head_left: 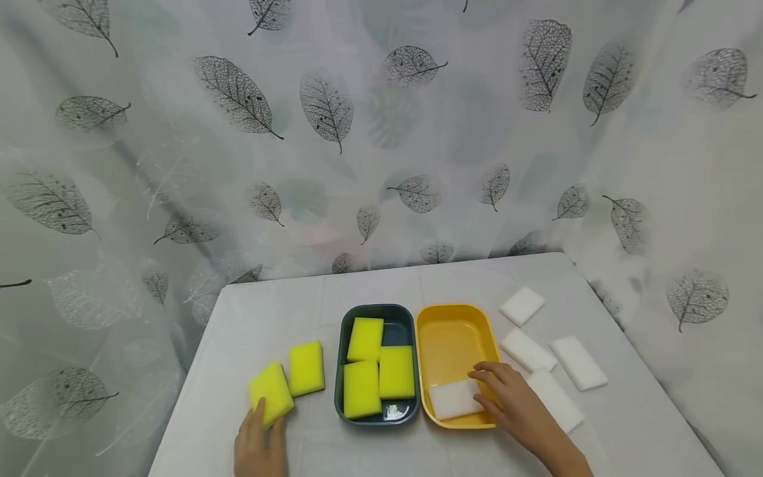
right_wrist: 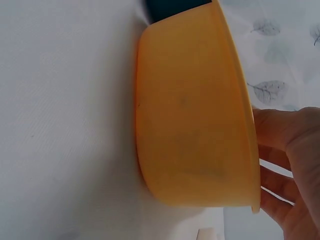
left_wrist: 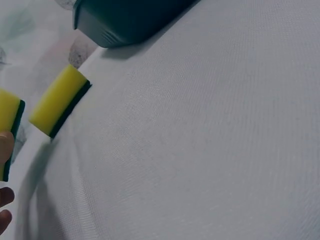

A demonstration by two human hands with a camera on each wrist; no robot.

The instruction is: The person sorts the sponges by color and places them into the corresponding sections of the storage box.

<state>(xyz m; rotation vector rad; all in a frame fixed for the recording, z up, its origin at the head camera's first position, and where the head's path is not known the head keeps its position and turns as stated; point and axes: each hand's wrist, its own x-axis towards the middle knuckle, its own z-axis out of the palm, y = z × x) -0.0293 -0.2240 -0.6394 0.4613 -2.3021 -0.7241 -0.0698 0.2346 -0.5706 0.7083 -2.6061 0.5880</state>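
My left hand [head_left: 258, 445] reaches a yellow sponge [head_left: 271, 391] lying at the left, its fingertips right at the near edge. In the left wrist view, a fingertip overlaps this sponge [left_wrist: 6, 117], which has a dark green scouring side. Another yellow sponge [head_left: 306, 368] lies just beyond it. Over the right rim of the yellow tub [head_left: 453, 318], my right hand [head_left: 512, 401] extends inward with its fingers spread. A white sponge block [head_left: 454, 399] lies in the tub's near end, beside those fingers. The right wrist view shows the tub's outer wall hiding the fingertips.
A dark teal tub [head_left: 396, 419] holding 3 yellow sponges [head_left: 361, 387] stands against the yellow tub's left side. Several white blocks [head_left: 578, 362] lie to the right, one partly behind the right hand. A leaf-patterned curtain [head_left: 381, 132] hangs behind the white-covered table [head_left: 340, 450].
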